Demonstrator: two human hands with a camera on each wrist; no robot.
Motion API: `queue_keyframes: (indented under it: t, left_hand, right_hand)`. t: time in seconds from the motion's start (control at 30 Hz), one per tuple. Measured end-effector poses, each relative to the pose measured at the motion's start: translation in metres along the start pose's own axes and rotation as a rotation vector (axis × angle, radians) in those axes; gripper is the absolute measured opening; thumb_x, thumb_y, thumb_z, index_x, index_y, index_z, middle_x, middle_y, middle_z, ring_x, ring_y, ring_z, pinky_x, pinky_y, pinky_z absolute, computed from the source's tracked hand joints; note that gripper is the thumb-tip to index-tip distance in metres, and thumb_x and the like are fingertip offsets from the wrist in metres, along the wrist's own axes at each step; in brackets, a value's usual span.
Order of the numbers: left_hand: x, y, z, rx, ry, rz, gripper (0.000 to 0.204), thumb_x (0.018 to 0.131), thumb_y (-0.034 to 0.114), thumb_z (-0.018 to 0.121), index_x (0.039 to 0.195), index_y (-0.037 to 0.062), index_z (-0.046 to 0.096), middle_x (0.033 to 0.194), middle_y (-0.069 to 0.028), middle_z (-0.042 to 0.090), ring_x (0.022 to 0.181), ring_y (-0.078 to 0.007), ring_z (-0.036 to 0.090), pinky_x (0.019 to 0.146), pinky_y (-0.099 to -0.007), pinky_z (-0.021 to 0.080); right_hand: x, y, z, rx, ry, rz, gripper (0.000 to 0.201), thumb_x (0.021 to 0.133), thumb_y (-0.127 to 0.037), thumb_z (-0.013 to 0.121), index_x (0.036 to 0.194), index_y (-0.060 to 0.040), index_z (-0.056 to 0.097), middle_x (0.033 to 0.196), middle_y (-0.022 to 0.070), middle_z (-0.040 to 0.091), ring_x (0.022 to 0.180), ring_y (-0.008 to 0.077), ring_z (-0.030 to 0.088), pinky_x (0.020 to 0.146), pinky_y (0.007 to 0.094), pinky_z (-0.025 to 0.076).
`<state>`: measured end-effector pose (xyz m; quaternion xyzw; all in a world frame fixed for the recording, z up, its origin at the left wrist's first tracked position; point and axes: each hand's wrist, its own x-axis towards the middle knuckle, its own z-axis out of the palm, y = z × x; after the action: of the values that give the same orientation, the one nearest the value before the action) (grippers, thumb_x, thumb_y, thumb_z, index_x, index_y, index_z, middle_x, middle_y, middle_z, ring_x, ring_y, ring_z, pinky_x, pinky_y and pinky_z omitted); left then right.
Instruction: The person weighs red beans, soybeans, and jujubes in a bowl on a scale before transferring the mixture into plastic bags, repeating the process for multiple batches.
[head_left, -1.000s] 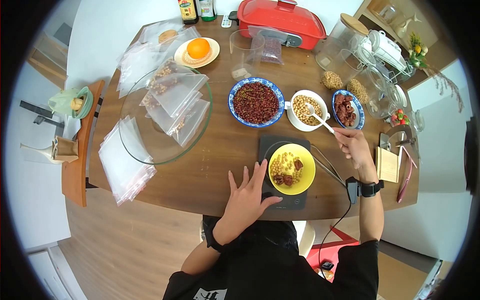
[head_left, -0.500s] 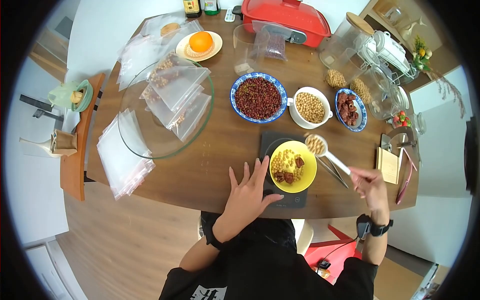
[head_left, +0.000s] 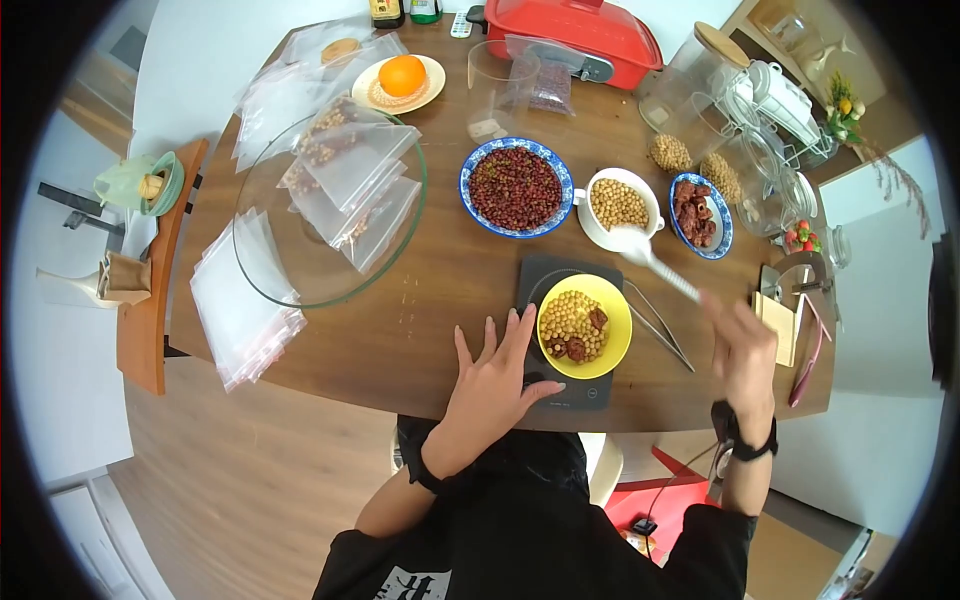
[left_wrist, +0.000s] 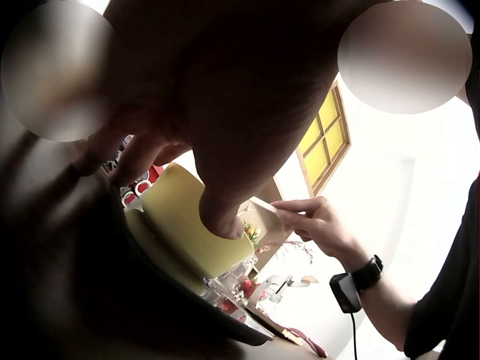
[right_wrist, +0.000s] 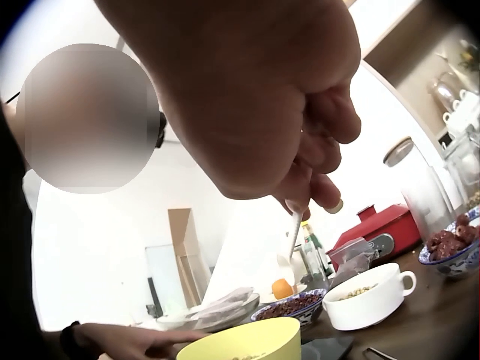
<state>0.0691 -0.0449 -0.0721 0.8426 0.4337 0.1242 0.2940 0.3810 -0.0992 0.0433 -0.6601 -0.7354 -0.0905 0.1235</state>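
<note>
My right hand [head_left: 743,355] grips a white spoon [head_left: 648,256] by its handle. The spoon's head is at the near rim of the white two-handled bowl [head_left: 592,230], which holds pale round beans [head_left: 618,204]. On a flat black kitchen scale [head_left: 535,268] stands a yellow bowl [head_left: 621,325] with the same beans and a few dark reddish-brown dried pieces [head_left: 575,349]. My left hand [head_left: 487,395] lies with straight, spread fingers at the yellow bowl's left side; in the left wrist view its thumb [left_wrist: 221,217] overlaps the bowl's wall.
Metal tongs [head_left: 665,330] lie right of the scale. Behind it are a blue-rimmed bowl [head_left: 467,206] of dark red beans and another [head_left: 727,240] of dried pieces. At left, a large glass bowl [head_left: 350,298] contains filled zip bags, beside stacked bags [head_left: 245,310]. Jars [head_left: 755,160] crowd the right.
The spoon went from the white bowl, loaded with beans, to the yellow bowl's edge, then back toward the white bowl. More beans lie in the yellow bowl. My left hand stays put.
</note>
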Motion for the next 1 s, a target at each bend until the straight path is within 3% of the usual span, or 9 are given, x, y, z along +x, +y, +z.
queue_keyframes:
  t: [0.13, 0.23, 0.3, 0.37, 0.4, 0.43, 0.5, 0.7, 1.0]
  left_hand:
    - [-0.001, -0.001, 0.000, 0.005, 0.004, 0.007, 0.105, 0.092, 0.060, 0.068, 0.167, 0.0086, 0.015, 0.160, -0.0284, 0.042, 0.143, -0.0557, 0.042, 0.116, -0.0771, 0.022]
    - [-0.001, -0.001, 0.000, -0.003, 0.011, 0.006, 0.105, 0.092, 0.059, 0.068, 0.166, 0.0076, 0.015, 0.160, -0.0282, 0.042, 0.143, -0.0554, 0.043, 0.116, -0.0770, 0.021]
    - [0.000, -0.001, 0.000, -0.003, 0.017, 0.007, 0.105, 0.092, 0.059, 0.068, 0.166, 0.0071, 0.015, 0.160, -0.0282, 0.043, 0.143, -0.0552, 0.043, 0.116, -0.0770, 0.021]
    - [-0.001, 0.000, 0.000, -0.003, 0.019, 0.006, 0.105, 0.092, 0.059, 0.068, 0.166, 0.0067, 0.015, 0.160, -0.0281, 0.043, 0.143, -0.0551, 0.043, 0.116, -0.0770, 0.021]
    - [-0.001, 0.000, -0.001, -0.005, 0.017, 0.006, 0.105, 0.092, 0.059, 0.068, 0.166, 0.0065, 0.016, 0.160, -0.0281, 0.043, 0.143, -0.0551, 0.043, 0.116, -0.0770, 0.021]
    - [-0.001, 0.000, -0.001, -0.007, 0.014, 0.008, 0.105, 0.092, 0.060, 0.068, 0.166, 0.0064, 0.016, 0.160, -0.0282, 0.043, 0.142, -0.0552, 0.044, 0.116, -0.0770, 0.021]
    - [-0.001, -0.001, -0.001, -0.004, 0.014, 0.011, 0.105, 0.092, 0.060, 0.068, 0.166, 0.0063, 0.017, 0.160, -0.0278, 0.043, 0.142, -0.0552, 0.044, 0.116, -0.0770, 0.021]
    - [-0.001, -0.001, 0.000, 0.000, 0.014, 0.013, 0.104, 0.092, 0.060, 0.068, 0.166, 0.0061, 0.018, 0.160, -0.0276, 0.042, 0.142, -0.0556, 0.043, 0.116, -0.0771, 0.021]
    - [-0.002, -0.002, 0.002, 0.004, 0.028, 0.018, 0.104, 0.093, 0.061, 0.067, 0.166, 0.0062, 0.016, 0.160, -0.0285, 0.042, 0.142, -0.0559, 0.043, 0.115, -0.0775, 0.024]
  right_hand:
    - [0.044, 0.031, 0.042, 0.070, 0.124, 0.119, 0.037, 0.088, 0.005, 0.064, 0.121, -0.0075, 0.074, 0.087, 0.0150, 0.067, 0.075, 0.0389, 0.066, 0.063, 0.0464, 0.053]
    - [0.058, 0.037, 0.081, 0.121, 0.069, 0.141, 0.027, 0.090, 0.004, 0.065, 0.114, -0.0047, 0.075, 0.092, 0.0149, 0.071, 0.081, 0.0409, 0.069, 0.068, 0.0482, 0.053]
    - [0.057, 0.037, 0.094, 0.218, 0.110, 0.111, 0.024, 0.093, 0.001, 0.067, 0.115, -0.0033, 0.076, 0.083, 0.0156, 0.070, 0.070, 0.0374, 0.067, 0.064, 0.0437, 0.051]
    - [0.052, 0.035, 0.097, 0.456, -0.052, 0.352, 0.025, 0.096, -0.003, 0.069, 0.120, -0.0029, 0.075, 0.074, 0.0155, 0.066, 0.061, 0.0268, 0.063, 0.061, 0.0370, 0.048]
    - [0.049, 0.040, 0.103, 0.557, -0.075, 0.431, 0.025, 0.099, -0.007, 0.069, 0.122, -0.0012, 0.075, 0.066, 0.0083, 0.064, 0.058, 0.0136, 0.055, 0.057, 0.0296, 0.041]
    - [0.048, 0.040, 0.102, 0.557, -0.076, 0.432, 0.025, 0.099, -0.007, 0.069, 0.122, -0.0012, 0.075, 0.066, 0.0083, 0.064, 0.058, 0.0136, 0.055, 0.057, 0.0296, 0.041]
    - [0.046, 0.041, 0.097, 0.904, -0.209, 0.732, 0.024, 0.101, -0.010, 0.067, 0.122, -0.0004, 0.076, 0.068, -0.0009, 0.061, 0.055, 0.0055, 0.047, 0.051, 0.0252, 0.034]
    - [0.035, 0.052, 0.083, 1.238, -0.219, 1.006, 0.030, 0.104, -0.015, 0.065, 0.130, -0.0011, 0.071, 0.074, -0.0039, 0.057, 0.051, 0.0002, 0.034, 0.043, 0.0197, 0.022]
    - [-0.013, 0.050, 0.026, 1.177, -0.209, 0.965, 0.030, 0.104, -0.013, 0.065, 0.130, 0.0001, 0.071, 0.074, -0.0006, 0.060, 0.050, 0.0017, 0.035, 0.042, 0.0203, 0.023]
